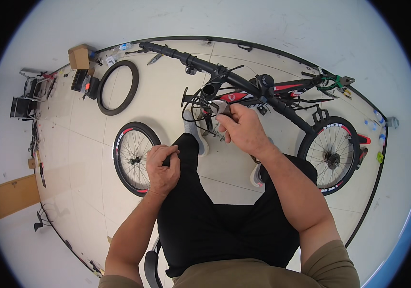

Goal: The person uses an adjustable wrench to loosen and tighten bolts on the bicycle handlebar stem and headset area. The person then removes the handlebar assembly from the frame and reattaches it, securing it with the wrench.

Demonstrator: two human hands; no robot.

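Observation:
In front of me a partly dismantled bicycle, with a black and red frame (289, 88), lies across the floor. Its black handlebar (236, 79) slants from upper left to lower right, with cables looping round the stem. My right hand (246, 129) is at the stem area, thumb and fingers pinched on a flat grey piece (220, 107) whose kind I cannot make out. On my left knee rests my left hand (162, 168), fingers curled closed. Something dark shows between its thumb and fingers, but I cannot tell whether it is held or is the trouser cloth.
One spoked wheel (136, 160) lies left of my knee, another (331, 159) at the right. Farther left are a loose tyre (101, 93) and an open cardboard box (79, 58). Green-handled pliers (343, 80) and several bottles (382, 139) line the right wall.

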